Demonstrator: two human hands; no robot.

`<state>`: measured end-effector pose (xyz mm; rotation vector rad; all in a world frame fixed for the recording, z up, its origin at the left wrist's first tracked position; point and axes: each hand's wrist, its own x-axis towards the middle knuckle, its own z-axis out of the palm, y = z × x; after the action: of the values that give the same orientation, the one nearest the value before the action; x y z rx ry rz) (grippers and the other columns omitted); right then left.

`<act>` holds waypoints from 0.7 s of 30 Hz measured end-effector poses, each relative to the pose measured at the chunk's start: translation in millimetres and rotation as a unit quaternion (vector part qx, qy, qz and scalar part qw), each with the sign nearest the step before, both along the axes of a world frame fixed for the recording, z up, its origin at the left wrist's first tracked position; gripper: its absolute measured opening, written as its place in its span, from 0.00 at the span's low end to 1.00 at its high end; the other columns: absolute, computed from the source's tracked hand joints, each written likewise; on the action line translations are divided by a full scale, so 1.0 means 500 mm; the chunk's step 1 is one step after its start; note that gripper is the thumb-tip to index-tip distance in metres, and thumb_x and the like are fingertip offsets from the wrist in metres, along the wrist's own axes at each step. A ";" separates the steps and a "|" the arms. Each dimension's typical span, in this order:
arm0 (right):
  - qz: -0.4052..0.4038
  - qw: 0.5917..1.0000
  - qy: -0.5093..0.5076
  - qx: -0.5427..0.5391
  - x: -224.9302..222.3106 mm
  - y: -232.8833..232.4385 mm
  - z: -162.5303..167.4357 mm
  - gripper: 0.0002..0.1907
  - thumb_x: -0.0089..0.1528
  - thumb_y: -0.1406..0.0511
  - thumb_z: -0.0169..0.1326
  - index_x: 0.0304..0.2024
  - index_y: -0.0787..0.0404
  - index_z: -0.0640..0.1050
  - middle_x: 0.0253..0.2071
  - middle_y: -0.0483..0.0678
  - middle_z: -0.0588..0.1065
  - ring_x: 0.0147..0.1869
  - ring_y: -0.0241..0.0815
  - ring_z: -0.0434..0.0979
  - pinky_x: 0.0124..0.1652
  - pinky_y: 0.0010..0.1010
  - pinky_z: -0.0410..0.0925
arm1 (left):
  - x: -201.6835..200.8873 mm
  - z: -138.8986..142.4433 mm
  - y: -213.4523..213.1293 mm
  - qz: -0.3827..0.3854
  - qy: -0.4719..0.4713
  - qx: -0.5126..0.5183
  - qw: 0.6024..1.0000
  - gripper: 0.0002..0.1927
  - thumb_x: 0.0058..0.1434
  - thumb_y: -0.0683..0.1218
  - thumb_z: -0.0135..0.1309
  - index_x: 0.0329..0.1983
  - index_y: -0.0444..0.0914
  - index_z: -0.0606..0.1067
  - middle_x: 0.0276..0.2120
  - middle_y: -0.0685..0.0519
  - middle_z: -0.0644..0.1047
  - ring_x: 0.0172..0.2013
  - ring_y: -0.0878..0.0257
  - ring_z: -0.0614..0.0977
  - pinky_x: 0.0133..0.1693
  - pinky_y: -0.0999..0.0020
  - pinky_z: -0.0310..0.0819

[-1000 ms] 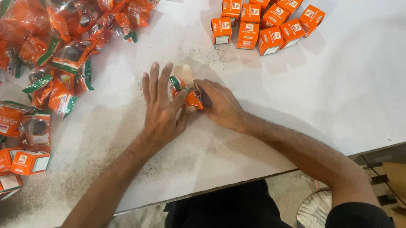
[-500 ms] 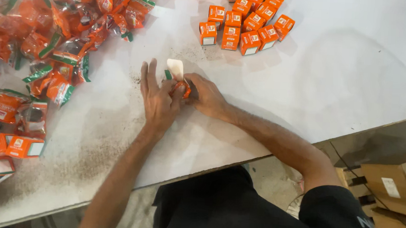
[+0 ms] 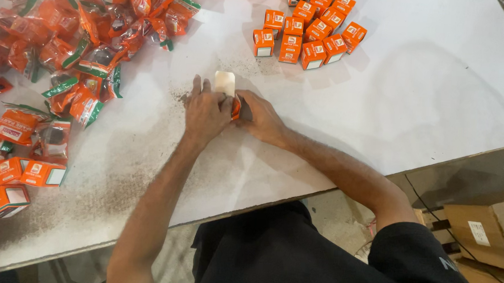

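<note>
Small orange box (image 3: 235,105) at frame centre on white surface (image 3: 441,100), white flap up, pinched between left hand (image 3: 206,111) and right hand (image 3: 260,116), both grips clenched on it. Closed boxes (image 3: 305,37) grouped upper centre; pile of orange pouches (image 3: 78,32) upper left unboxed.

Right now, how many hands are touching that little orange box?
2. The left hand covers it from the left, the right hand grips it from the right; the orange box sits mostly hidden between them.

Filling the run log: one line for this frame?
left hand: on small orange box | right hand: same box | flap: open | white table
</note>
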<state>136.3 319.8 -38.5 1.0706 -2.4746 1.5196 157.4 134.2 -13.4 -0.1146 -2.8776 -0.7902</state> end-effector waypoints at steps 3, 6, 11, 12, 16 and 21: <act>0.006 1.000 0.012 0.004 0.006 0.001 0.012 0.37 0.55 0.67 0.69 0.63 0.63 0.67 0.57 0.57 0.74 0.61 0.60 0.75 0.56 0.44 0.70 | 0.022 0.003 0.011 0.011 0.193 -0.047 0.980 0.08 0.60 0.47 0.61 0.30 0.39 0.84 0.61 0.31 0.71 0.64 0.33 0.67 0.58 0.34 0.63; 0.000 0.999 0.017 0.027 0.004 0.003 0.014 0.37 0.56 0.68 0.69 0.65 0.63 0.67 0.58 0.57 0.75 0.61 0.60 0.75 0.56 0.44 0.71 | 0.053 -0.011 0.013 0.015 0.231 0.151 0.961 0.09 0.63 0.44 0.61 0.42 0.33 0.79 0.59 0.34 0.71 0.44 0.49 0.78 0.46 0.52 0.77; 0.025 0.998 -0.056 -0.001 0.003 0.004 -0.005 0.42 0.57 0.70 0.64 0.70 0.62 0.61 0.62 0.52 0.75 0.64 0.57 0.76 0.59 0.42 0.71 | 0.036 -0.044 -0.006 0.078 0.044 0.327 0.941 0.15 0.60 0.41 0.60 0.47 0.32 0.71 0.33 0.49 0.75 0.26 0.66 0.74 0.29 0.67 0.71; 0.025 0.998 -0.058 -0.023 0.007 0.005 -0.010 0.40 0.58 0.70 0.65 0.68 0.62 0.61 0.62 0.53 0.74 0.65 0.57 0.76 0.60 0.42 0.71 | 0.027 -0.050 -0.007 0.069 0.040 0.301 0.950 0.07 0.61 0.42 0.60 0.37 0.32 0.76 0.26 0.50 0.75 0.25 0.67 0.73 0.28 0.67 0.69; 0.024 0.999 0.035 -0.006 0.015 0.007 -0.018 0.35 0.60 0.72 0.64 0.67 0.62 0.65 0.62 0.56 0.74 0.65 0.58 0.76 0.60 0.43 0.72 | 0.011 -0.066 0.002 0.089 0.071 0.285 0.952 0.08 0.61 0.40 0.59 0.33 0.31 0.72 0.23 0.52 0.73 0.24 0.67 0.72 0.27 0.68 0.66; 0.023 0.954 0.267 0.133 0.020 0.003 -0.007 0.38 0.55 0.73 0.62 0.68 0.69 0.66 0.65 0.64 0.69 0.59 0.61 0.74 0.57 0.49 0.69 | 0.035 -0.052 -0.032 -0.025 0.013 0.396 0.918 0.06 0.64 0.41 0.55 0.39 0.33 0.73 0.26 0.57 0.73 0.27 0.70 0.71 0.28 0.72 0.67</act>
<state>146.0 321.1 -42.1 1.3637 -2.3013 0.7644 174.7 118.2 -39.3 -0.0946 -2.3030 -1.8536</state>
